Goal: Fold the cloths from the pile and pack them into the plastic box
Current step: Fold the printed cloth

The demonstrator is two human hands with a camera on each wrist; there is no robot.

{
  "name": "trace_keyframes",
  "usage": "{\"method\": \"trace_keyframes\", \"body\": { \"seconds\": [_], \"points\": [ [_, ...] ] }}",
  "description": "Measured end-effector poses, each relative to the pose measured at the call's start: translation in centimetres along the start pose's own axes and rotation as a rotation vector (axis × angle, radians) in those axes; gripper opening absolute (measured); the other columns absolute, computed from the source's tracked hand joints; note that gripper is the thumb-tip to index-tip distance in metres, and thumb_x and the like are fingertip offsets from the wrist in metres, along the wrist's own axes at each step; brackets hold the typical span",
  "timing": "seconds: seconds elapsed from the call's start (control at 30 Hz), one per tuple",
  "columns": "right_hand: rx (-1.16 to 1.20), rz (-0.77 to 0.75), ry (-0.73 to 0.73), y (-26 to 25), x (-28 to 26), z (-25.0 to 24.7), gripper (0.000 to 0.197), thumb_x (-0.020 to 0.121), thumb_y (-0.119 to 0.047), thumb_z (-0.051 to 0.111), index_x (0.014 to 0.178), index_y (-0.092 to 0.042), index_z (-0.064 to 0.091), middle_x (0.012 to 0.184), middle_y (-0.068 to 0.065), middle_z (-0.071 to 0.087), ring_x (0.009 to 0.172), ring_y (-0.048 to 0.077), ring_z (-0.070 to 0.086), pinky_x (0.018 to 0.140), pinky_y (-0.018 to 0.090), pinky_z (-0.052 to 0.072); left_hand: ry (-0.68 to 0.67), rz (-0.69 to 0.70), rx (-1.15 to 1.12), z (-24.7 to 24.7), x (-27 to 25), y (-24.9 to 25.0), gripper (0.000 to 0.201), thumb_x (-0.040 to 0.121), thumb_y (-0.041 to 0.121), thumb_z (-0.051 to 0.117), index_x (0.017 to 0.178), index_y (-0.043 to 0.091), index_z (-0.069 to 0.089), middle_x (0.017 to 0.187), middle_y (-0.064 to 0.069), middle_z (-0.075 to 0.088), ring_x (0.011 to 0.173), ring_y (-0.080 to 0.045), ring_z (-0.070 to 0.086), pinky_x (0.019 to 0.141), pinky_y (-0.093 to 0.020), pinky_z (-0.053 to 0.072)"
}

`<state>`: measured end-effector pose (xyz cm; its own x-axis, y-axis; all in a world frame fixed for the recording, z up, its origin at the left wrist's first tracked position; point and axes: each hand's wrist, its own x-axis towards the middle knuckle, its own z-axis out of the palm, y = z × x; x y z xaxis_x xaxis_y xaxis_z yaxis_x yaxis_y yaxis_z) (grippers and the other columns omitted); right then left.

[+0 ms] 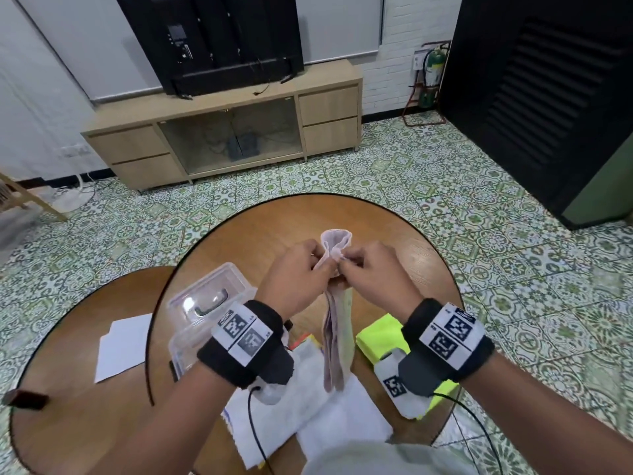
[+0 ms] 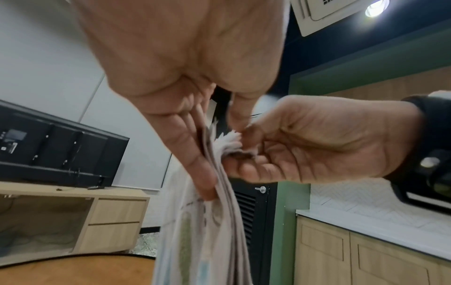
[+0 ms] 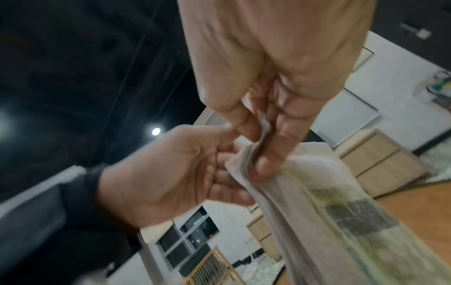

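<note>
Holding up a pale pink cloth, I see both hands close together above the round desk. My left hand has its grip clamped on the top of the cloth, fingers pressed along the folds. My right hand pinches the same top edge, its grip tight on the cloth too. The cloth hangs down in a long bunch toward 6 o'clock. Under it lie a white cloth and a yellow cloth. The plastic box sits on the desk at 9 o'clock from the hanging cloth.
</note>
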<state>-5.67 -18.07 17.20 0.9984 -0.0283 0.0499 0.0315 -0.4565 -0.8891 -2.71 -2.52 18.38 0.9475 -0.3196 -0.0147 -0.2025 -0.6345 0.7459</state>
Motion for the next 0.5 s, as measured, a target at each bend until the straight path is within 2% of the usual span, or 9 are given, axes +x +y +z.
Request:
{"method": "trace_keyframes", "body": {
  "seconds": [0.07, 0.13, 0.2, 0.27, 0.33, 0.37, 0.4, 0.43, 0.5],
  "points": [
    [0.179, 0.077, -0.160, 0.1, -0.1, -0.1, 0.028, 0.072, -0.013, 0.053, 0.086, 0.003, 0.072, 0.083, 0.011, 0.074, 0.085, 0.010, 0.071, 0.081, 0.036, 0.060, -0.046, 0.028, 0.116, -0.7, -0.3, -0.1, 0.042, 0.074, 0.059, 0.065, 0.082, 0.018, 0.058, 0.065, -0.001, 0.068, 0.059, -0.018, 0.061, 0.055, -0.036, 0.051],
    [0.266, 0.067, -0.283, -0.1, -0.3, -0.7, 0.031, 0.073, -0.004, 0.053, 0.095, 0.008, 0.070, 0.094, 0.008, 0.075, 0.097, 0.009, 0.068, 0.088, 0.032, 0.056, -0.086, 0.065, 0.162, -1.6, -0.5, -0.3, 0.036, 0.073, 0.048, 0.073, 0.081, 0.017, 0.057, 0.068, 0.000, 0.066, 0.060, -0.018, 0.060, 0.057, -0.039, 0.052],
    [0.030, -0.089, -0.193, -0.1, -0.1, -2.0, 0.035, 0.078, -0.004, 0.053, 0.103, -0.014, 0.074, 0.103, -0.007, 0.073, 0.102, 0.006, 0.065, 0.092, 0.031, 0.052, -0.116, 0.119, 0.237, -2.3, -0.8, -0.3, 0.021, 0.082, 0.031, 0.070, 0.079, 0.015, 0.056, 0.069, -0.002, 0.062, 0.061, -0.018, 0.059, 0.059, -0.043, 0.054],
    [-0.315, -0.263, -0.059, 0.2, 0.6, -3.2, 0.044, 0.072, -0.022, 0.060, 0.115, -0.032, 0.064, 0.119, -0.015, 0.057, 0.113, 0.007, 0.054, 0.100, 0.042, 0.047, -0.122, 0.167, 0.294, -3.0, -1.3, 0.2, 0.015, 0.087, 0.024, 0.065, 0.079, 0.016, 0.056, 0.069, -0.002, 0.059, 0.061, -0.017, 0.056, 0.058, -0.040, 0.048],
    [-0.468, -0.308, -0.172, 1.3, 1.9, -4.0, 0.080, 0.062, -0.046, 0.070, 0.136, -0.040, 0.042, 0.140, -0.011, 0.041, 0.135, 0.016, 0.034, 0.112, 0.052, 0.030, -0.129, 0.229, 0.282, -3.8, -1.9, 1.4, 0.012, 0.086, 0.022, 0.066, 0.080, 0.016, 0.057, 0.068, -0.001, 0.060, 0.058, -0.014, 0.051, 0.054, -0.032, 0.040],
    [-0.498, -0.284, -0.250, 1.6, 2.5, -4.2, 0.093, 0.058, -0.053, 0.073, 0.141, -0.043, 0.034, 0.144, -0.012, 0.039, 0.140, 0.018, 0.027, 0.114, 0.053, 0.022, -0.139, 0.247, 0.271, -4.3, -2.3, 1.9, 0.011, 0.085, 0.021, 0.067, 0.079, 0.017, 0.059, 0.066, -0.001, 0.059, 0.055, -0.012, 0.047, 0.052, -0.029, 0.035],
    [-0.517, -0.265, -0.300, 2.0, 3.0, -4.3, 0.097, 0.056, -0.056, 0.076, 0.142, -0.045, 0.033, 0.139, -0.013, 0.047, 0.138, 0.017, 0.030, 0.114, 0.052, 0.021, -0.152, 0.259, 0.271, -4.8, -2.5, 2.2, 0.010, 0.083, 0.018, 0.068, 0.078, 0.017, 0.060, 0.063, 0.000, 0.058, 0.052, -0.009, 0.043, 0.050, -0.028, 0.032],
    [-0.523, -0.267, -0.324, 2.1, 3.3, -4.5, 0.090, 0.057, -0.054, 0.080, 0.138, -0.045, 0.041, 0.125, -0.014, 0.057, 0.127, 0.014, 0.043, 0.111, 0.048, 0.029, -0.169, 0.256, 0.287, -5.3, -2.6, 2.3, 0.009, 0.081, 0.015, 0.068, 0.075, 0.017, 0.061, 0.060, 0.001, 0.056, 0.049, -0.007, 0.039, 0.049, -0.027, 0.029],
    [-0.505, -0.254, -0.349, 1.4, 3.4, -4.8, 0.050, 0.066, -0.043, 0.082, 0.113, -0.037, 0.065, 0.094, -0.017, 0.067, 0.092, 0.007, 0.060, 0.089, 0.039, 0.049, -0.240, 0.207, 0.312, -6.1, -2.9, 2.5, 0.009, 0.076, 0.012, 0.067, 0.078, 0.017, 0.060, 0.058, 0.005, 0.052, 0.049, -0.007, 0.039, 0.049, -0.028, 0.032]
  ]
}}
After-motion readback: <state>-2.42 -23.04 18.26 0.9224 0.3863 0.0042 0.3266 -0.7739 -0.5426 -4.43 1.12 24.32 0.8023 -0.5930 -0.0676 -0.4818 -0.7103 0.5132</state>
